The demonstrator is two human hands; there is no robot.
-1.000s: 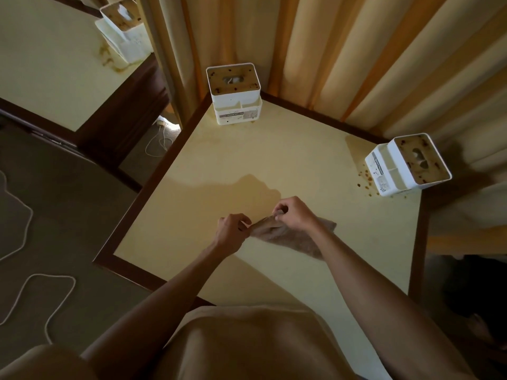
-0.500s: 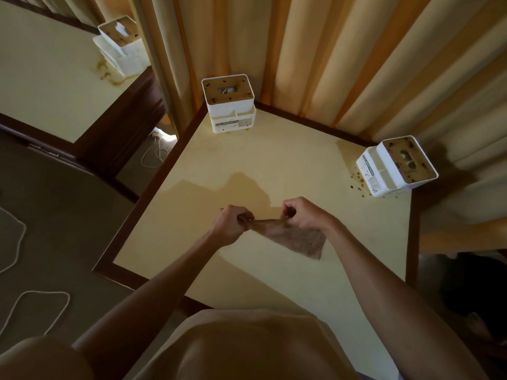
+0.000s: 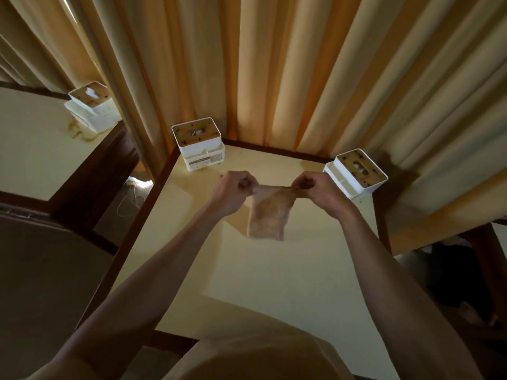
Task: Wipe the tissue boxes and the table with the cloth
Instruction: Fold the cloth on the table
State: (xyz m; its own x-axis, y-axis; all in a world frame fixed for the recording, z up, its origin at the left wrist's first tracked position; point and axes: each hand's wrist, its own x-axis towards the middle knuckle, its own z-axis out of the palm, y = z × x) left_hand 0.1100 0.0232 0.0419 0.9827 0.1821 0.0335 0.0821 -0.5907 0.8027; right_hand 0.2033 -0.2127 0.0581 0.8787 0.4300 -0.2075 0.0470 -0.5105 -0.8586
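Lifting the cloth (image 3: 270, 215) off the surface (image 3: 274, 270), we now stretch it between left hand (image 3: 233, 192) and right hand (image 3: 319, 192), fingers pinching its top corners; wiping hasn't begun, both tissue boxes (image 3: 199, 146) untouched behind.

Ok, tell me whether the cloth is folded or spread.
Spread: the cloth hangs flat, its top corners pinched by the left hand and right hand.

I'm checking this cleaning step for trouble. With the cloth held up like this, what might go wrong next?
Both hands, left and right, only pinch the cloth's top corners, so it may slip. The boxes sit at the table's corners; a hard wipe might push one off.
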